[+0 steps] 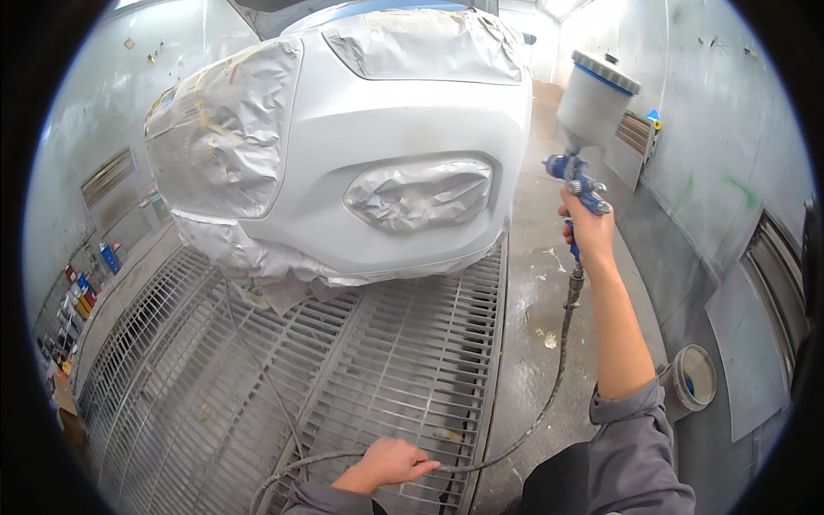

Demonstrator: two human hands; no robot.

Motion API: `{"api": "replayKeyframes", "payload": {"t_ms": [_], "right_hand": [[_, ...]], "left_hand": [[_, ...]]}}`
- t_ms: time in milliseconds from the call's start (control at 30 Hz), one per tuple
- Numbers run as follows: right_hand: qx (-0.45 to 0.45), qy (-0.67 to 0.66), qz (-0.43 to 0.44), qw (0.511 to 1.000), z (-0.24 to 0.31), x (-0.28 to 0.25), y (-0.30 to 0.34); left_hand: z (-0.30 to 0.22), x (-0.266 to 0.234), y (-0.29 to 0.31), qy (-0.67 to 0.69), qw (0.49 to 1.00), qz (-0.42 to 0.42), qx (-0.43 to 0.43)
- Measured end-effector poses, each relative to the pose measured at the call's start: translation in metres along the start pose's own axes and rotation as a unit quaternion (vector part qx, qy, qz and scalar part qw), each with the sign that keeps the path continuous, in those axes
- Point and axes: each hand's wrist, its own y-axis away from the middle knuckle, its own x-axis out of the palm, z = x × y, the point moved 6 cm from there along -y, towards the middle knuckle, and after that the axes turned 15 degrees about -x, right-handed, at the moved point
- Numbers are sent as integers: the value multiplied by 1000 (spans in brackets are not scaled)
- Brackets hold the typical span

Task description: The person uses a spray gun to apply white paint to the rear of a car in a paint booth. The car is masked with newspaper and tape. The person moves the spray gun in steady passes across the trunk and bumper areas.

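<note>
My right hand (590, 227) is wrapped round the grip of a blue spray gun (577, 178), raised at the right of the car's front. A whitish paint cup (595, 101) with a ribbed lid sits on top of the gun. From the gun's grip a dark air hose (562, 343) hangs down and curves back to the left. Low in the middle, my left hand (393, 463) is closed on that hose. Ahead of me is a light grey car bumper (403, 112), with crinkled masking film (421, 196) over its lamp opening and more film around it.
Metal floor grating (403, 343) lies under and before the car. By the right wall stands a bucket (693, 378) near a leaning panel (751, 343). Cans and bottles (81, 296) line the left wall. The hose loops across the grating at my left.
</note>
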Motion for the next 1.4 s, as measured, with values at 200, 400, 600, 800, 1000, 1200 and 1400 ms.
{"api": "replayKeyframes", "payload": {"t_ms": [200, 400, 600, 800, 1000, 1200, 1400], "right_hand": [[-93, 84, -81, 989, -25, -13, 22], [-136, 27, 24, 990, -14, 78, 81], [-121, -53, 138, 982, 26, 182, 145], [-223, -41, 213, 950, 34, 250, 189], [-193, -100, 339, 915, 42, 301, 231], [-118, -67, 199, 971, -3, 286, 214], [-91, -92, 60, 990, -26, 225, 171]], "left_hand": [[-11, -8, -1, -31, 999, -30, -7], [-3, -12, 8, -12, 1000, -26, -9], [11, -11, 24, 9, 1000, -10, -17], [27, -14, 34, 25, 1000, -7, -11], [34, -16, 43, 31, 999, 10, -23], [43, -19, 44, 31, 999, -4, -41], [48, -27, 44, 47, 996, -54, -52]]}}
